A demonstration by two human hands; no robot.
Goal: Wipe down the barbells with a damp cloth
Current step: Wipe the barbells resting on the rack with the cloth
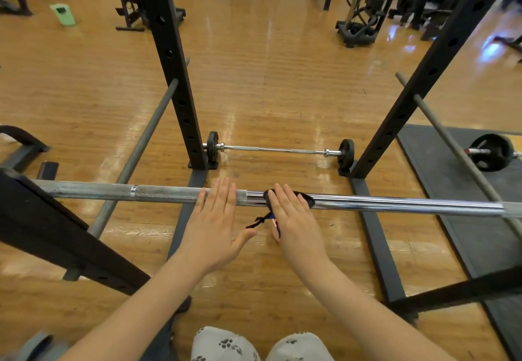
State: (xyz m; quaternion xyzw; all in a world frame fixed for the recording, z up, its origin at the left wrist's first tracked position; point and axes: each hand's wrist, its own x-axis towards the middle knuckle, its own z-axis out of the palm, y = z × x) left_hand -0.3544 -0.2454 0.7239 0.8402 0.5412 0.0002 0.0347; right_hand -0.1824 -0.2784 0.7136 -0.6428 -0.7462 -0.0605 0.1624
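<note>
Wooden gym flooring lay beneath the racked barbell (175,193). I noted the left hand (216,219) flat on it, fingers straight; the right hand (293,216) pressed a dark cloth (306,199) just beside. Risk: unpinched cloth could slip off.

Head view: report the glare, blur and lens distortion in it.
Head view: glare streaks run down the wooden floor; bright highlights line the chrome barbell right of the cloth; wide-angle distortion splays the rack uprights outward; the far machines are soft; both hands are sharp.
</note>
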